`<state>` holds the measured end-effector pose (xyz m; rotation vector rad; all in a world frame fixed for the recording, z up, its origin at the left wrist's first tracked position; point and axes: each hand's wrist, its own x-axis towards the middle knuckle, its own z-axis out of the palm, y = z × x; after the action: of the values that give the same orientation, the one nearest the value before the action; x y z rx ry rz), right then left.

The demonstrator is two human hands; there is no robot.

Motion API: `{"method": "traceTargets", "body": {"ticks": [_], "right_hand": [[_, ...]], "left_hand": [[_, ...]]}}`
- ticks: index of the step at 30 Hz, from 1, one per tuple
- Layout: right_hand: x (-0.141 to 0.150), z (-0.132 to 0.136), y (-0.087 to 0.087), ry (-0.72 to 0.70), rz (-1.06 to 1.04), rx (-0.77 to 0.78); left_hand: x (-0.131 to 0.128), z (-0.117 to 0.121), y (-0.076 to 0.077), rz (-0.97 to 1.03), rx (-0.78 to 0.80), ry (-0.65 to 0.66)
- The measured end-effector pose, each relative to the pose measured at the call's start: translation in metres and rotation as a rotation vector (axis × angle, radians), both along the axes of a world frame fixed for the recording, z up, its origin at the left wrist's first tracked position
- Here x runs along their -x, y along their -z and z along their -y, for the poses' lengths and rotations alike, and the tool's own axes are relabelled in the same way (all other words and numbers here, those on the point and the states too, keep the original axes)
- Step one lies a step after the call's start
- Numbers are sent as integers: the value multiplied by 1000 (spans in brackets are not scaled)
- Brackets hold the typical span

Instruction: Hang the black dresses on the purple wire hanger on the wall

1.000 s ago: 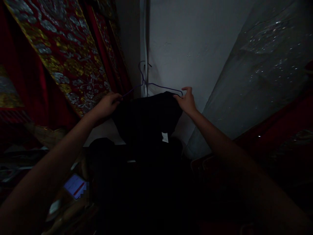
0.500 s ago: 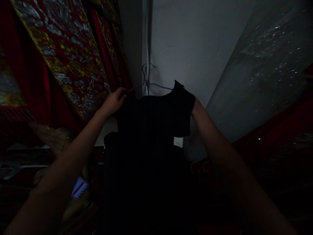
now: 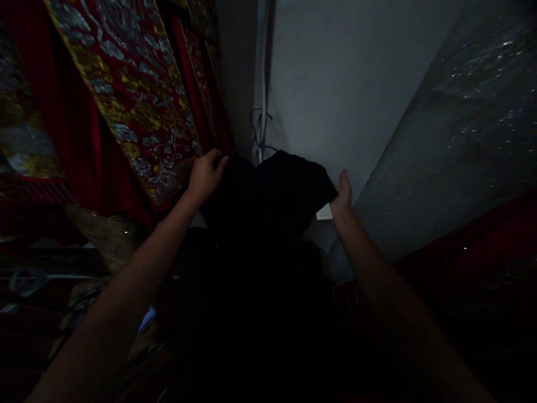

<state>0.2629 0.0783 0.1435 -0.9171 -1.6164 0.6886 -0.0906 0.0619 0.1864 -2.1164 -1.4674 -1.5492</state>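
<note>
A black short-sleeved shirt (image 3: 268, 196) hangs in front of me on a thin purple hanger (image 3: 254, 131). Its neckline is near the hanger's hook, and its lower part merges into the dark below. My left hand (image 3: 206, 174) is closed on the shirt's left shoulder, thumb and fingers pinching cloth near the hanger's end. At the right sleeve's edge, my right hand (image 3: 343, 196) touches the cloth with its thumb raised and apart; the other fingers are mostly hidden behind the sleeve. A small white card (image 3: 324, 212) shows below that sleeve, beside the right hand.
A red cloth with gold and silver embroidery (image 3: 138, 95) hangs at the left. Behind the shirt runs a pale upright strip (image 3: 262, 73) along a grey wall (image 3: 335, 73). Clear plastic sheeting (image 3: 453, 134) covers the right side. Dim clutter lies lower left.
My right hand has come out from behind the shirt's right shoulder to the sleeve's edge. The raised collar corner there now lies flatter, covering more of the hanger. My left hand keeps its hold.
</note>
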Motion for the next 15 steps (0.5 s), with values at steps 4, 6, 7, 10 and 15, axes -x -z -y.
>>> {"method": "traceTargets", "body": {"ticks": [4, 6, 7, 10, 15], "right_hand": [[-5, 2, -37, 122, -89, -97], [4, 19, -57, 181, -62, -152], [10, 29, -63, 181, -48, -161], [31, 53, -64, -51, 82, -86], [60, 45, -14, -482, 541, -85]], "left_hand": [[-6, -10, -4, 70, 68, -41], [-2, -20, -5, 119, 106, -48], [1, -25, -4, 140, 121, -50], [11, -30, 0, 172, 124, -26], [0, -9, 18, 266, -3, 87]]}}
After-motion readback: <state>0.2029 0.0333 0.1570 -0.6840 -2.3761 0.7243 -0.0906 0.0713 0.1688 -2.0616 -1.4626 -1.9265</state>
